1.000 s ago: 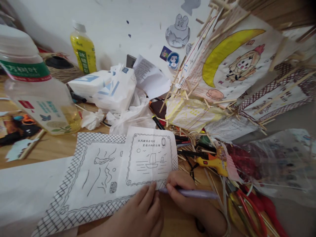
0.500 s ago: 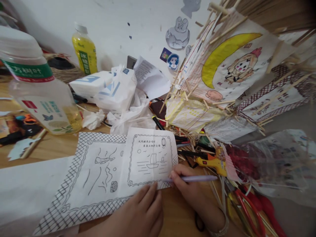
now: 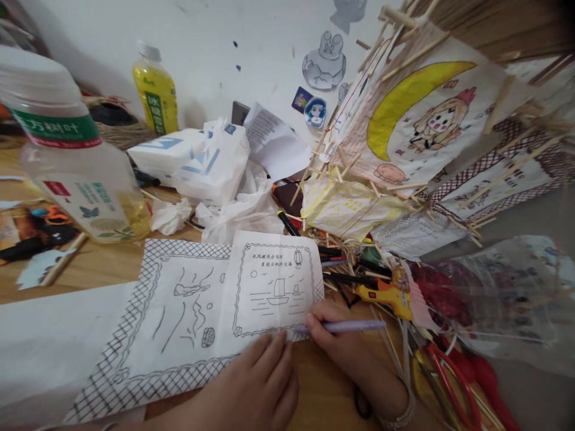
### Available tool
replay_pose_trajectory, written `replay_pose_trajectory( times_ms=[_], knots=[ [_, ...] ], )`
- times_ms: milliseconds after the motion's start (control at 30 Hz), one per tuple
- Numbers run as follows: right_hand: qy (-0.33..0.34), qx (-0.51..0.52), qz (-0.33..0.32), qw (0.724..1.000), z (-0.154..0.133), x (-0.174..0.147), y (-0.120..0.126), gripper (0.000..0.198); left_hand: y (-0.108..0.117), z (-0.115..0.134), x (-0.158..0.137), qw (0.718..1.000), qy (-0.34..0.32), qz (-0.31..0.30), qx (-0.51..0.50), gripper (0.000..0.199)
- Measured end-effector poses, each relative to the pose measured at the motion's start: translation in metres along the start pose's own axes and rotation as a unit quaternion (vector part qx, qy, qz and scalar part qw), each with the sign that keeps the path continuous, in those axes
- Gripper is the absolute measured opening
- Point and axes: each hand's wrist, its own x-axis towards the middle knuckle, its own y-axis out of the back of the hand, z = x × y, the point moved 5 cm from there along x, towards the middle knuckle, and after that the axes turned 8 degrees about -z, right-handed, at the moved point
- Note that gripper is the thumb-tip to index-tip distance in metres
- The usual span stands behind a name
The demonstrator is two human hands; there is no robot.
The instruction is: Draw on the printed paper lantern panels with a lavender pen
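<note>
One pen (image 3: 353, 326), crosswise, pointing left, right fingers (image 3: 327, 310) gripping it, left fingers (image 3: 275, 354) unclenched

The drawing sheet (image 3: 188, 323) is matt white paper with soft creases, the lilac pen (image 3: 354, 326) smooth plastic with a slight sheen, the tabletop (image 3: 317, 374) smooth-looking wood, the large bottle (image 3: 105, 173) clear glossy plastic, the bag (image 3: 251, 218) thin crinkled plastic, the tissue (image 3: 171, 216) crumpled and matt, and the yellow glue gun (image 3: 390, 297) shiny plastic.

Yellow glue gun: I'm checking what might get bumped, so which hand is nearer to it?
The right hand: it is just left of the yellow glue gun and nearer the viewer, holding a purple pen. The left hand lies farther left, fingertips on the drawn paper.
</note>
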Motion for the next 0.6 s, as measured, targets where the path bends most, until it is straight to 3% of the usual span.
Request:
replay_pose_trajectory(
  times_ms=[600],
  knots=[
    [0.015,0.008,0.012,1.000,0.0034,-0.0001,-0.0008,0.026,0.0010,0.0008,0.0012,1.000,0.001,0.010,-0.007,0.024]
  ],
)
